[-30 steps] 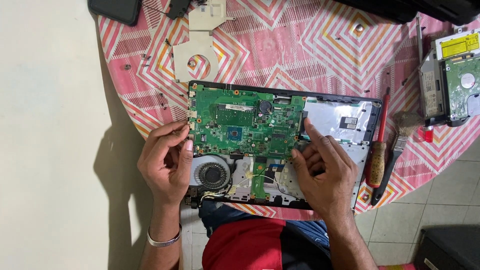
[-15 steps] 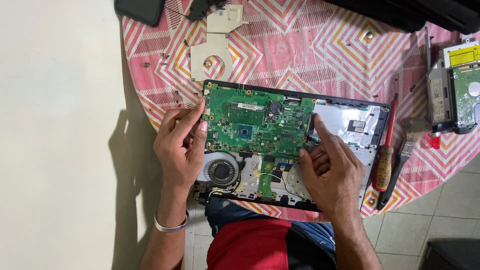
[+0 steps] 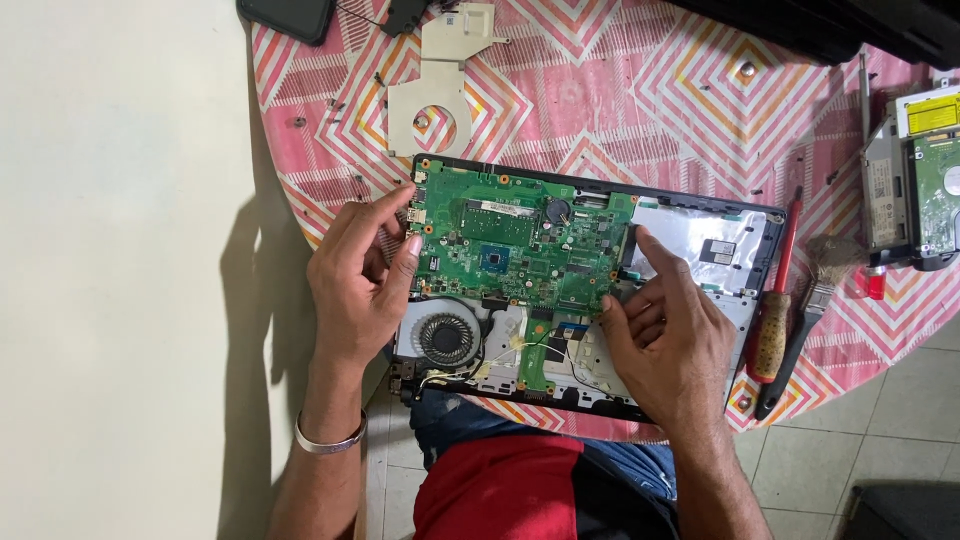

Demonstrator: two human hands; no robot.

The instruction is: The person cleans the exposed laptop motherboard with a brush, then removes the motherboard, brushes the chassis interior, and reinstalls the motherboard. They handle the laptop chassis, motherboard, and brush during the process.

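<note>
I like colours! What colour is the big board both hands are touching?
Green. The circuit board shows best in the head view, with the left hand and right hand at its edges.

Open tabletop (image 3: 640, 100) spans the upper middle of the frame; a metal bracket (image 3: 440, 85) blocks the upper left, screwdriver (image 3: 775, 300) and brush (image 3: 810, 320) crowd the right

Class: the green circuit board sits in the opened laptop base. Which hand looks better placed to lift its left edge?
Probably the left hand: its fingertips already touch the green circuit board at that edge; the right hand is at the opposite edge.
</note>
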